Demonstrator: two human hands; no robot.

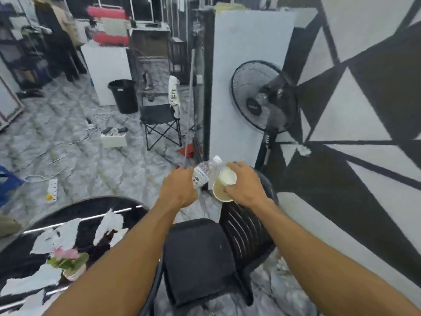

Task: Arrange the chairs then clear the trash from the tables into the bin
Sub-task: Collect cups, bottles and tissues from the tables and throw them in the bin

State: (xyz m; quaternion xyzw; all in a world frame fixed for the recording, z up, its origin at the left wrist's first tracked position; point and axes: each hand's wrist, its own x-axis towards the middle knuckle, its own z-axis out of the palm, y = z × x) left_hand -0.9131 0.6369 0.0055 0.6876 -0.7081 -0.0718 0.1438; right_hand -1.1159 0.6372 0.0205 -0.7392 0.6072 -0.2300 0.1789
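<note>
My left hand [178, 188] grips a clear plastic water bottle [204, 171] with a white cap, tilted up to the right. My right hand [245, 184] holds paper cups [224, 184], one white cup sitting in a tan one, with their mouths turned toward me. Both hands are held out over a black plastic chair [246, 229] with a dark cushion [198, 258]. A black bin [124, 95] stands on the floor far ahead at the left. The black and white table [91, 210] at lower left carries a small pot of pink flowers [68, 261].
A black folding chair [160, 119] with a white cloth stands ahead. A standing fan [264, 96] is at the right by a white panel. Cables, a power strip [52, 187] and a white box [113, 139] lie on the marbled floor. A white cabinet is behind the bin.
</note>
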